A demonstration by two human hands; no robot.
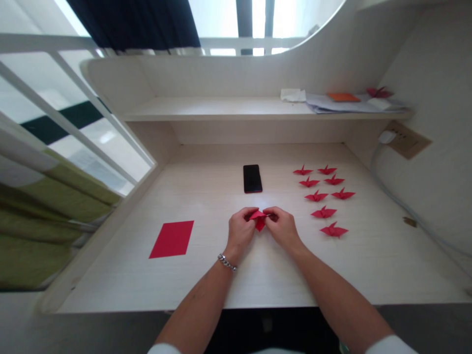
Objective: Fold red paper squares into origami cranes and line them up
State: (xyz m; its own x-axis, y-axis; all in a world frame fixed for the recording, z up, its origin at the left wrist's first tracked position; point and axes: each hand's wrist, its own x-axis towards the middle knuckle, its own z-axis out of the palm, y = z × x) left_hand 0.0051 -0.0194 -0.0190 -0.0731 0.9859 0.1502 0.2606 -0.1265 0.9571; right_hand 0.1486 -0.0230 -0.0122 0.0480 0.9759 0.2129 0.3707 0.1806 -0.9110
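Observation:
Between my two hands is a small piece of folded red paper (260,223), partly hidden by my fingers. My left hand (241,228) pinches its left side, and my right hand (282,226) pinches its right side. A flat red sheet of paper (172,239) lies on the desk to the left of my hands. On the right, several folded red paper cranes (323,212) stand in two rough columns, their wings spread.
A black phone (252,178) lies on the white desk (206,187) just beyond my hands. Above the desk's back, a shelf (221,105) carries papers (317,103), an orange sheet (342,97) and a red folded paper (379,92). A cable (383,179) hangs from a wall socket (409,140).

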